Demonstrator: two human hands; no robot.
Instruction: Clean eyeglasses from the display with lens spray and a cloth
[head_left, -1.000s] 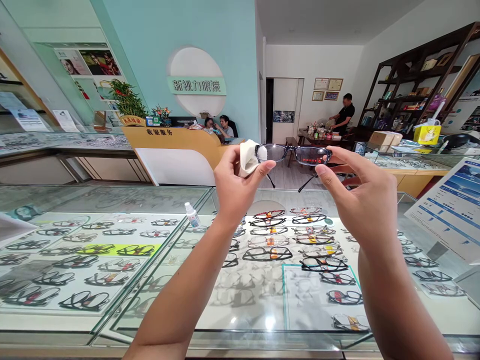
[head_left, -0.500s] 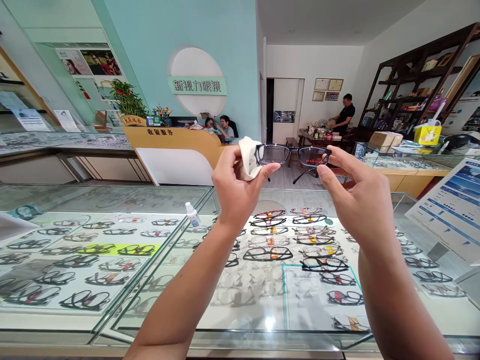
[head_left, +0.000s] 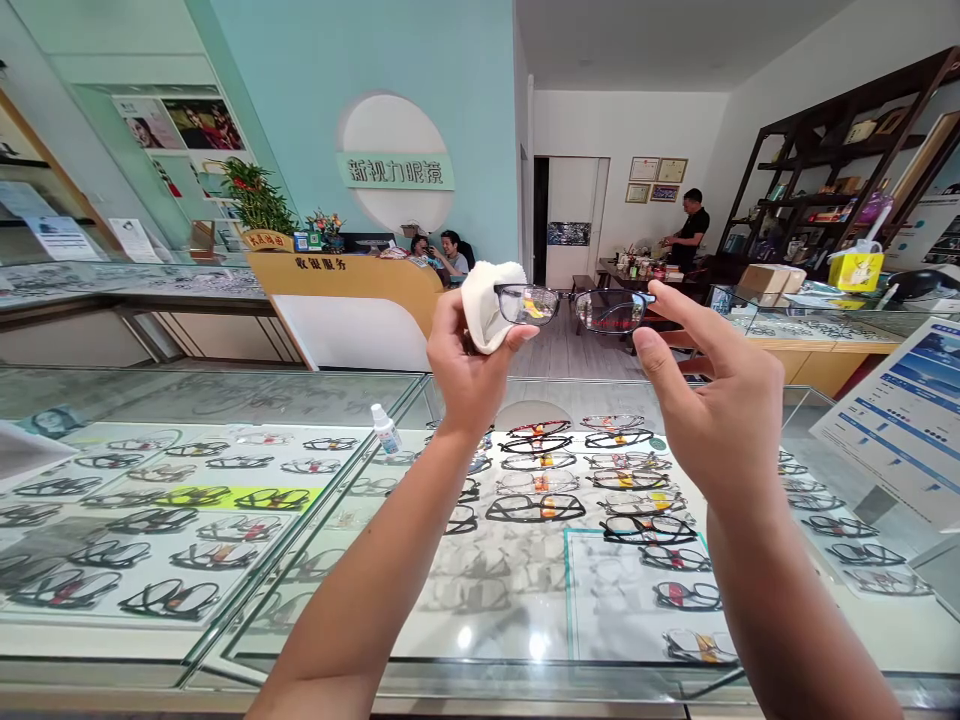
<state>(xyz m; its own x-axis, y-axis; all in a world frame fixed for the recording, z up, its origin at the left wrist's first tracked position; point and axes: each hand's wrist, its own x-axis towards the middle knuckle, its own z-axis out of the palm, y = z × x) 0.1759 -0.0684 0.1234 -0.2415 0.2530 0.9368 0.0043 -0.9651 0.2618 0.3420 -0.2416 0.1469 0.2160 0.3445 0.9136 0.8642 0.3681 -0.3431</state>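
Observation:
Up in front of me, above the glass counter, is a pair of dark-framed eyeglasses with red lettering on the right lens. My left hand is closed around a white cloth and grips the left end of the frame through it, thumb below the left lens. At the other end, the index finger and thumb of my right hand pinch the corner by the hinge. The folded-back temples are mostly hidden from this angle.
Below my hands, a glass display case holds rows of eyeglasses. A small white spray bottle stands on the glass, left of my forearm. A printed sign leans at right. People are at the cashier desk and back table.
The eyeglasses have tilted and shifted slightly left, so their temples no longer show below the lenses. My left hand and the cloth have turned, with more of the cloth now showing above the fingers.

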